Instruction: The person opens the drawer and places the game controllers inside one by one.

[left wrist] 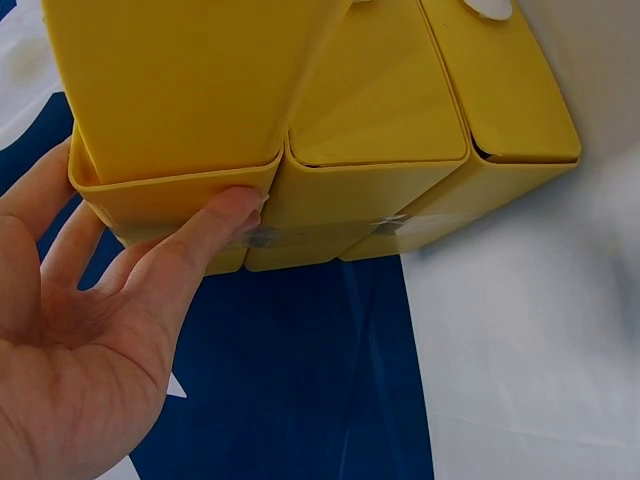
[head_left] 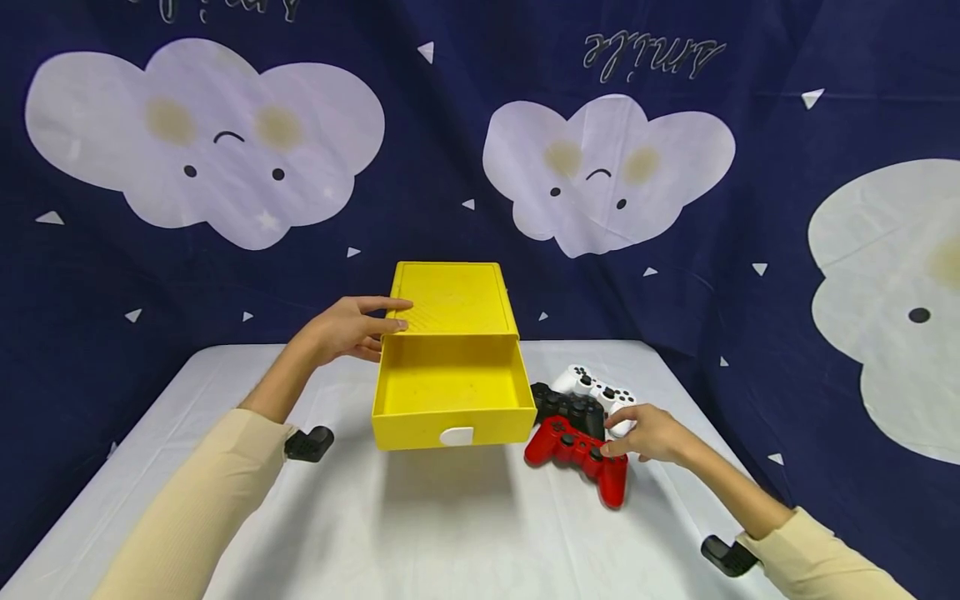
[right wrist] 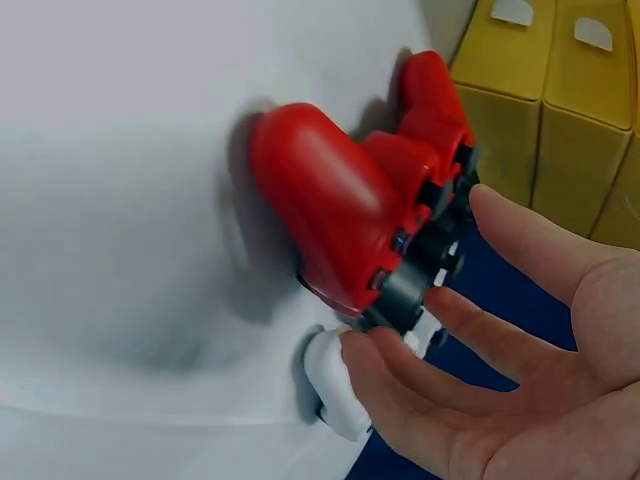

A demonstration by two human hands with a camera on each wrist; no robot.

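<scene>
A yellow drawer unit stands on the table, its top drawer pulled out toward me. My left hand rests against the unit's upper left edge, some fingers lying on its top; the left wrist view shows a fingertip against the side. To the right lie three game controllers, overlapping: a red controller nearest me, a black controller behind it and a white controller at the back. My right hand is over their right side, fingers spread; whether they touch cannot be told.
Two more yellow drawers with white handles sit under the pulled-out one. White cloth covers the table. A dark blue curtain with clouds hangs behind. Black wrist cameras are strapped at both sleeves.
</scene>
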